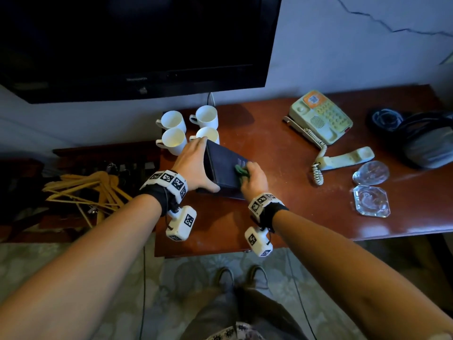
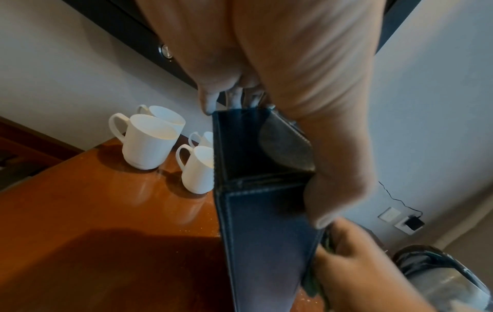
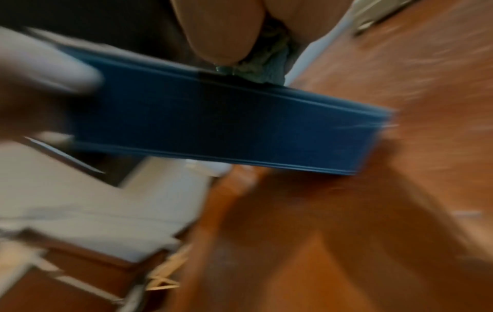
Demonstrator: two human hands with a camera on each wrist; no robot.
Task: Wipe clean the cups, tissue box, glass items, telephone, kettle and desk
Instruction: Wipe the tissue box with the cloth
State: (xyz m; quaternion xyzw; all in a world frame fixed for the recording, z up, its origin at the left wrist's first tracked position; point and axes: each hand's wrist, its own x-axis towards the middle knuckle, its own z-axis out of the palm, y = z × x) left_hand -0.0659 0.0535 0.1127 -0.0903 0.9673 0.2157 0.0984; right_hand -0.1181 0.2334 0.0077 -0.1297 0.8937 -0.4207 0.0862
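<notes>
- My left hand [image 1: 193, 168] grips the dark tissue box [image 1: 224, 171]: thumb on the near edge, fingers over the far edge. The box stands tilted on the desk [image 1: 282, 217], one edge down.
- My right hand [image 1: 253, 179] is curled round a green cloth [image 1: 241, 171] and presses it against the box's upper face. The right wrist view is blurred; the cloth shows there bunched under my thumb [image 3: 224, 31], touching the box edge.
- Left wrist view: the box's open end [image 2: 248, 147] faces that camera, with the pale stitching plainly visible.
- Just beyond my left hand: four white cups [image 1: 187, 126], upright, grouped two by two, handles to the left. The nearest right one sits right behind my fingers.
- Right of my right hand: telephone handset [image 1: 348, 158] lying off its cradle, coiled cord running to it; two glass items [image 1: 371, 186] nearer the desk's right end.
- Further right and back: telephone base [image 1: 321, 117]; a dark kettle [image 1: 421, 143] beside it at the far right.
- Left of my left hand, off the desk: wooden hangers [image 1: 90, 190] in a heap.
</notes>
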